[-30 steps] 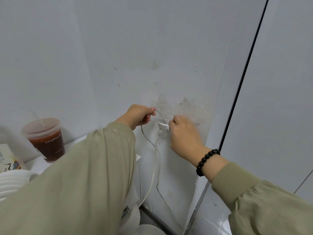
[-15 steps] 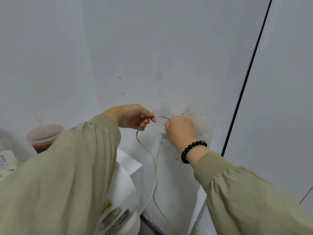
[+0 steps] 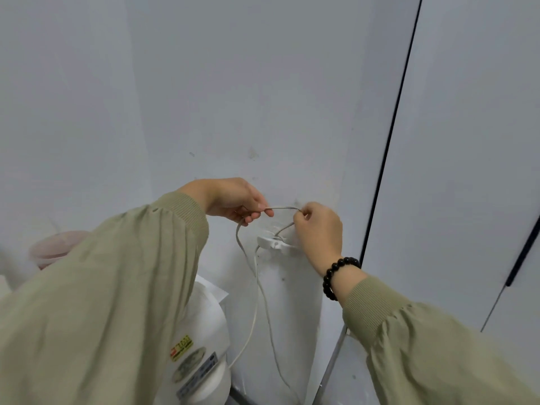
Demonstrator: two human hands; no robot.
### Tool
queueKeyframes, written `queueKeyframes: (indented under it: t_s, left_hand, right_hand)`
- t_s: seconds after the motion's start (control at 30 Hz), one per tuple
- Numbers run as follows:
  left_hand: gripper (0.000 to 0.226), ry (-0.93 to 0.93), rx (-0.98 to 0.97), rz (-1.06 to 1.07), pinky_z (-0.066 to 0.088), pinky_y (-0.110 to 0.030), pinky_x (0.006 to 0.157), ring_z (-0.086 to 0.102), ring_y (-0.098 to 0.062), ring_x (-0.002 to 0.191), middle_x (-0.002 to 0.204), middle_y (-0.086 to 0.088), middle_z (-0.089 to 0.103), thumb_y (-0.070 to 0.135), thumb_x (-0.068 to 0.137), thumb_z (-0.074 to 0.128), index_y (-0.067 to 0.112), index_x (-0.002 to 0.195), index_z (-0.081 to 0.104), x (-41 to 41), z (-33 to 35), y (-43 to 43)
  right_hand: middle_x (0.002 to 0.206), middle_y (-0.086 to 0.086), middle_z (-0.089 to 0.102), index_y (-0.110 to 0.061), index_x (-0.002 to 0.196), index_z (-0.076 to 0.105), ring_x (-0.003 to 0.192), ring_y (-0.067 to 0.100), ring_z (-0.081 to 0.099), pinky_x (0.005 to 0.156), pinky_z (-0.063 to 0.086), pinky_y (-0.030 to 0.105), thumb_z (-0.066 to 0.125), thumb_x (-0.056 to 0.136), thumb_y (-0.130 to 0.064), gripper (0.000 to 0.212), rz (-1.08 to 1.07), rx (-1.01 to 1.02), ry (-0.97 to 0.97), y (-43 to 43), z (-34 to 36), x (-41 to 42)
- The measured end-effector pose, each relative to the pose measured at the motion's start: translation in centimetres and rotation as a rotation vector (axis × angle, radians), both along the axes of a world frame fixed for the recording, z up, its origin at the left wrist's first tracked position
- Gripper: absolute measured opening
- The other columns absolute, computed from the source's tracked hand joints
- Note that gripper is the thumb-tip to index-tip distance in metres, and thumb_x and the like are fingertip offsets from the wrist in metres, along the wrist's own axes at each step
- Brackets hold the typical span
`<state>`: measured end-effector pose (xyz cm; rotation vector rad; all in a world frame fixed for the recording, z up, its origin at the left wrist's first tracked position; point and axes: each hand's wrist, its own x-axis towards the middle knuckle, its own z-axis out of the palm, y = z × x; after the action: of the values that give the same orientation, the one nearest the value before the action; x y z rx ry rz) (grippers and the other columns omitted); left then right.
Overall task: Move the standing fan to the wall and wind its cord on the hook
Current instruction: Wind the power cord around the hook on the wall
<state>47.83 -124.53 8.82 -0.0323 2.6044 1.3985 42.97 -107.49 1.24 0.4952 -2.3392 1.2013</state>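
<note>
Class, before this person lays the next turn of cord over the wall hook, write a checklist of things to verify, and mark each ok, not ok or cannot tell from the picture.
1. Left hand has the cord pinched: ok.
2. Right hand grips the cord just above the hook: ok.
3. A strand already runs down to the hook: ok; the number of turns on it: cannot tell.
4. Hook firmly fixed to the wall: cannot tell.
5. Spare cord hangs loose below the hook, without knots: ok in the part that shows; the lower end is out of view.
6. Fan stands close to the wall: ok, though only its white body shows.
</note>
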Motion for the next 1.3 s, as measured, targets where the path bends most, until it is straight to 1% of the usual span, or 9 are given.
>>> queueKeyframes:
  t_s: [0.13, 0.3, 0.5, 0.7, 0.9, 1.0, 1.13, 1.23, 1.3]
  left_hand:
    - [0.022, 0.073, -0.022, 0.006, 0.049, -0.022, 0.061, 0.049, -0.01, 0.05, 0.056, 0.002, 0.052, 0.007, 0.095, 0.048, 0.008, 0.091, 0.069, 0.6, 1.4, 2.4]
    - [0.027, 0.102, -0.167, 0.017, 0.051, -0.027, 0.065, 0.05, -0.014, 0.055, 0.062, -0.002, 0.051, 0.009, 0.095, 0.046, 0.009, 0.082, 0.07, 2.0, 1.9, 3.4]
    - [0.025, 0.173, -0.235, -0.026, 0.051, -0.026, 0.064, 0.048, -0.013, 0.055, 0.061, -0.001, 0.049, 0.013, 0.095, 0.051, 0.012, 0.079, 0.07, 3.0, 3.0, 6.6]
    - [0.033, 0.165, -0.239, -0.01, 0.048, -0.026, 0.062, 0.045, -0.016, 0.054, 0.056, 0.0, 0.045, 0.026, 0.098, 0.046, 0.01, 0.079, 0.069, 3.6, 3.4, 8.1]
    - [0.033, 0.237, -0.34, -0.044, 0.045, -0.024, 0.056, 0.04, -0.014, 0.05, 0.057, 0.0, 0.041, 0.027, 0.097, 0.047, 0.014, 0.077, 0.069, 4.0, 4.3, 11.1]
    - [0.034, 0.228, -0.268, -0.029, 0.049, -0.025, 0.062, 0.042, -0.015, 0.054, 0.058, 0.0, 0.041, 0.028, 0.098, 0.045, 0.011, 0.079, 0.068, 4.0, 4.6, 11.8]
    - [0.035, 0.209, -0.274, -0.006, 0.047, -0.026, 0.063, 0.042, -0.015, 0.054, 0.059, 0.0, 0.039, 0.023, 0.099, 0.039, 0.012, 0.073, 0.059, 4.2, 4.3, 12.0]
    - [0.034, 0.245, -0.295, -0.026, 0.046, -0.024, 0.057, 0.038, -0.014, 0.052, 0.06, 0.0, 0.037, 0.022, 0.099, 0.039, 0.014, 0.072, 0.058, 4.1, 4.3, 13.1]
    - [0.034, 0.256, -0.337, -0.055, 0.045, -0.023, 0.056, 0.038, -0.014, 0.053, 0.062, 0.0, 0.038, 0.022, 0.099, 0.041, 0.015, 0.071, 0.06, 4.0, 4.4, 14.0]
  right_hand:
    - [0.056, 0.006, 0.049, -0.005, 0.06, 0.054, 0.054, 0.02, 0.041, 0.05, 0.032, 0.027, 0.054, 0.085, -0.023, 0.031, 0.03, 0.038, -0.033, 1.3, 1.8, 0.4]
    - [0.054, 0.009, 0.041, 0.0, 0.057, 0.048, 0.053, 0.021, 0.036, 0.051, 0.03, 0.027, 0.049, 0.081, -0.013, 0.027, -0.068, -0.464, -0.291, 4.1, 0.0, 0.7]
    - [0.057, 0.003, 0.052, -0.009, 0.064, 0.055, 0.054, 0.019, 0.043, 0.051, 0.033, 0.029, 0.052, 0.088, -0.027, 0.03, -0.098, 0.008, 0.122, 5.0, 4.1, 3.0]
    - [0.051, 0.003, 0.038, 0.003, 0.06, 0.056, 0.047, 0.019, 0.033, 0.047, 0.027, 0.023, 0.053, 0.09, -0.025, 0.042, -0.166, -0.328, -0.211, 10.1, 4.6, 1.3]
    - [0.061, 0.001, 0.05, -0.013, 0.071, 0.052, 0.063, 0.025, 0.05, 0.051, 0.031, 0.028, 0.046, 0.093, -0.032, 0.03, -0.25, 0.373, 0.289, 10.8, 5.3, 3.6]
    - [0.057, 0.006, 0.051, -0.005, 0.059, 0.048, 0.059, 0.027, 0.048, 0.048, 0.031, 0.028, 0.042, 0.096, -0.037, 0.049, -0.213, 0.216, 0.119, 11.9, 5.9, 2.8]
    - [0.078, 0.012, 0.064, 0.001, 0.084, 0.062, 0.076, 0.032, 0.059, 0.062, 0.043, 0.03, 0.041, 0.097, -0.032, 0.041, -0.276, -0.222, -0.164, 15.3, 5.9, 1.7]
    - [0.087, 0.01, 0.063, -0.009, 0.124, 0.048, 0.082, 0.033, 0.059, 0.065, 0.044, 0.032, 0.043, 0.097, -0.024, 0.031, -0.314, 0.009, 0.013, 15.3, 5.1, 3.0]
    - [0.077, 0.01, 0.063, -0.014, 0.128, 0.044, 0.072, 0.031, 0.059, 0.061, 0.045, 0.034, 0.045, 0.096, -0.024, 0.034, -0.288, 0.23, 0.21, 14.4, 4.7, 4.0]
